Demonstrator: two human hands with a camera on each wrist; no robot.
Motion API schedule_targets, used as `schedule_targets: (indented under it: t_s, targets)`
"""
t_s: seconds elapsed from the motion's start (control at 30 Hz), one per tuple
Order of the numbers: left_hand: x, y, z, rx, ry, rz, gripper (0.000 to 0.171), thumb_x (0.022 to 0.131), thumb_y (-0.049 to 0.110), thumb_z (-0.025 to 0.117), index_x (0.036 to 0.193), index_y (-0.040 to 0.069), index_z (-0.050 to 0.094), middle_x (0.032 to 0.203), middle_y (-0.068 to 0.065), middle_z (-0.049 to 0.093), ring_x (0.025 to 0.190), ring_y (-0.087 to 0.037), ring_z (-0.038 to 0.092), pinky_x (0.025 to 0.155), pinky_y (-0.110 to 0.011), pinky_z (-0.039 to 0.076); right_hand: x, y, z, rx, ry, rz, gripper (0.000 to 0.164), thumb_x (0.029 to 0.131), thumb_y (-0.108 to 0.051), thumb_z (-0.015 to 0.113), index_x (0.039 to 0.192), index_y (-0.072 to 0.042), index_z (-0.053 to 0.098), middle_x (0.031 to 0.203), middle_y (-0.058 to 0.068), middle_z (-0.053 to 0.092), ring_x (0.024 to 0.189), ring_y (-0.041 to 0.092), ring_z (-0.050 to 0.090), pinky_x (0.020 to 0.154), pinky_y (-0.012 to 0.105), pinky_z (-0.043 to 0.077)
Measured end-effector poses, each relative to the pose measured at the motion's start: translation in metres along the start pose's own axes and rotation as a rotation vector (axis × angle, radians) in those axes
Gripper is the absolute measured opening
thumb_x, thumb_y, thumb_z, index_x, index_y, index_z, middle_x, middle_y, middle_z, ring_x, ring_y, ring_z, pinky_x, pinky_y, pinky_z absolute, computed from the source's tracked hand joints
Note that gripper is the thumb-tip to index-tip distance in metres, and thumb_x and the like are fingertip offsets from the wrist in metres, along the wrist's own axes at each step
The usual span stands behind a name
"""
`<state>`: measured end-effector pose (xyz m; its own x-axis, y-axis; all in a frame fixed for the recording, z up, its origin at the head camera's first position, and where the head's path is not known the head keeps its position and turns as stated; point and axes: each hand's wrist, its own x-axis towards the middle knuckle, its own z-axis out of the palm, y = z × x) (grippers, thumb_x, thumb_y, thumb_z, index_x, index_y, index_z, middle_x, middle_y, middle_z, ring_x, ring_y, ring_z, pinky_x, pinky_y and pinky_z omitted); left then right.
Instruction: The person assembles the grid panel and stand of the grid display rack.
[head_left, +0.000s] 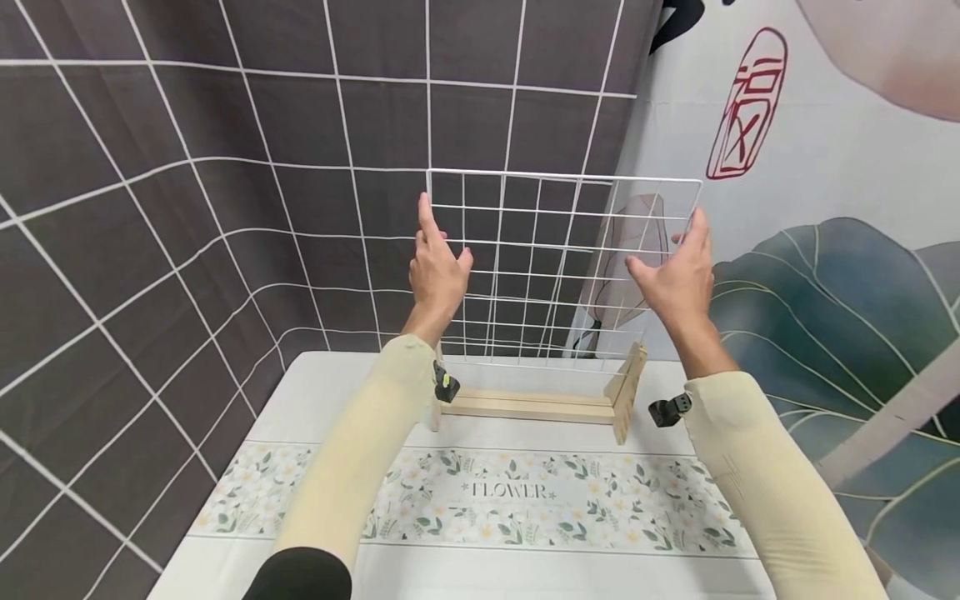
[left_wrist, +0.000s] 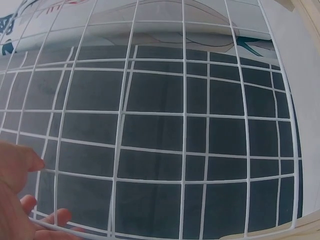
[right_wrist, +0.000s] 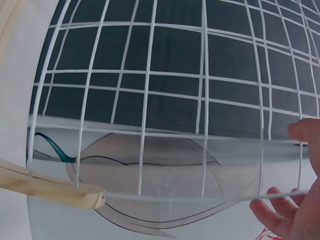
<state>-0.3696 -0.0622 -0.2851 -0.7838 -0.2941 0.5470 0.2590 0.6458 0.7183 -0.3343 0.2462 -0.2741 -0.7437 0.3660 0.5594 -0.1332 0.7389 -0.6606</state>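
Note:
A white wire grid panel (head_left: 531, 244) stands upright above a pale wooden stand (head_left: 528, 407), in the middle of the head view. My left hand (head_left: 437, 271) grips its left edge, and my right hand (head_left: 678, 279) holds the right edge at about the same height. In the left wrist view, the fingers of the left hand (left_wrist: 17, 195) curl behind the edge wire, the thumb on the near side. The right wrist view has the right hand's (right_wrist: 306, 200) fingers around the other edge. The panel's lower corners meet the stand's wooden end pieces; whether they sit in slots I cannot tell.
The stand rests on a white table (head_left: 337, 392) with a flower-print band (head_left: 517, 508) across it. Behind and to the left hangs a dark grey curtain (head_left: 285, 200) with white grid lines. A painted white backdrop (head_left: 825, 183) hangs at the right.

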Motion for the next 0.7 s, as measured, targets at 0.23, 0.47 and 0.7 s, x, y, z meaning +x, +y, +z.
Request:
schedule_targets:
  t_s: [0.23,0.47,0.7]
  targets:
    - [0.0,-0.001,0.001,0.002,-0.004,-0.001,0.106,0.089,0.02,0.076,0.163,0.033,0.002,0.127,-0.01,0.064,0.092,-0.04,0.069,0.08,-0.052,0.056,0.001,-0.003,0.008,-0.006,0.055,0.02,0.105,0.085,-0.03,0.079,0.164,-0.025,0.009,0.132,0.018,0.057,0.108,0.041,0.057,0.089,0.057,0.045]
    - [-0.001,-0.005,0.001,0.001,-0.006,0.005,0.106,0.088,0.019,0.076,0.163,0.033,0.003,0.127,-0.011,0.064,0.092,-0.04,0.069,0.08,-0.051,0.056,-0.002,-0.001,0.011,-0.013,0.064,0.017,0.104,0.087,-0.029,0.076,0.164,-0.029,0.006,0.125,0.018,0.057,0.102,0.041,0.055,0.085,0.055,0.044]
    - [-0.006,-0.009,0.0,-0.002,-0.008,0.014,0.104,0.088,0.019,0.076,0.164,0.03,0.005,0.128,-0.012,0.065,0.091,-0.041,0.069,0.078,-0.052,0.056,-0.008,0.004,0.015,-0.015,0.08,0.008,0.102,0.087,-0.029,0.075,0.164,-0.028,0.008,0.121,0.018,0.057,0.098,0.04,0.054,0.084,0.054,0.044]
